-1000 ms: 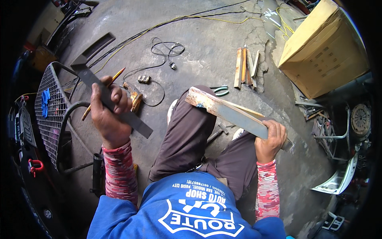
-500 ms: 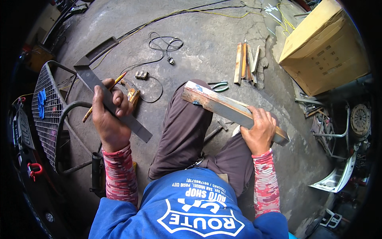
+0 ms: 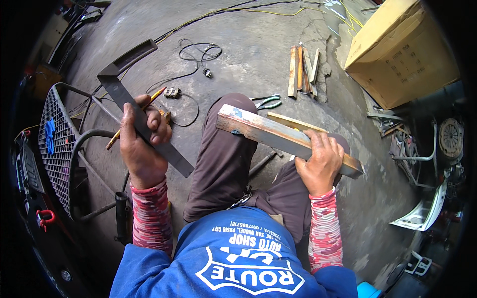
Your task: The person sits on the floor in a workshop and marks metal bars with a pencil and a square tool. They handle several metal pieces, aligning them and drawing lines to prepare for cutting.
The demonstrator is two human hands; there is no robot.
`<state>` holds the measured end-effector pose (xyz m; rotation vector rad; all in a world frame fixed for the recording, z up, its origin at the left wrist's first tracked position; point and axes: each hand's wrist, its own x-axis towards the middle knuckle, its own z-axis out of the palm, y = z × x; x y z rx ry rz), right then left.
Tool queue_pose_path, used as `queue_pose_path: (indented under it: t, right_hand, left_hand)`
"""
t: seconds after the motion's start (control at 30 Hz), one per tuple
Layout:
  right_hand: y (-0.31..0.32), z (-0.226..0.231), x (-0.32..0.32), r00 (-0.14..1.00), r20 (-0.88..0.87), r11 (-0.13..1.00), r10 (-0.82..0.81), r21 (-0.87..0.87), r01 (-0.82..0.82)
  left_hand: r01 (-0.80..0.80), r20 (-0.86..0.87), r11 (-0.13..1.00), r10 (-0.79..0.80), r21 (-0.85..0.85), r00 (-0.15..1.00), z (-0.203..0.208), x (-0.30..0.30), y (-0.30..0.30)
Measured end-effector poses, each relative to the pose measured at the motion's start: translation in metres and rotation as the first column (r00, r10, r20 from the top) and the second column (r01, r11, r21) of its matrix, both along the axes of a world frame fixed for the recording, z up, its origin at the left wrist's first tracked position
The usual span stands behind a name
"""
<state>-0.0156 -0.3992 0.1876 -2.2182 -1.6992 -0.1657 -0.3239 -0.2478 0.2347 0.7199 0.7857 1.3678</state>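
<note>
Two hands are in view: a left hand (image 3: 141,144) at left of centre and a right hand (image 3: 320,164) at right of centre. One dark metal square (image 3: 144,124), one yellow pencil (image 3: 136,116) and one rusty metal bar (image 3: 285,136). One pair of green-handled pliers (image 3: 266,102) at upper centre. One cardboard box (image 3: 397,49) at upper right. One wire grille (image 3: 54,144) at left. Roughly four short metal strips (image 3: 302,69) (they overlap, so the count is unsure) at upper centre.
</note>
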Motion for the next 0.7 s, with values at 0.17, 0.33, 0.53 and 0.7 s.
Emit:
queue_pose_path:
  t: [0.17,0.33,0.53,0.7]
  right_hand:
    - [-0.005,-0.002,-0.001,0.999,0.016,1.000,-0.028,0.008,0.028]
    - [-0.007,-0.002,0.002,0.999,0.011,0.999,-0.036,0.007,0.036]
    - [-0.005,-0.004,0.002,0.999,0.006,0.999,-0.036,0.007,0.036]
    - [-0.003,-0.006,0.002,1.000,-0.007,0.999,-0.031,0.011,0.031]
  left_hand:
    - [0.033,-0.008,0.999,-0.033,0.002,0.999,-0.002,0.008,-0.004]
    - [0.022,-0.027,0.999,-0.023,-0.033,0.999,-0.004,0.008,-0.005]
    - [-0.016,-0.022,0.991,0.013,-0.135,1.000,-0.006,0.013,-0.007]
    - [-0.025,-0.033,0.986,0.020,-0.164,0.999,-0.008,0.017,-0.008]
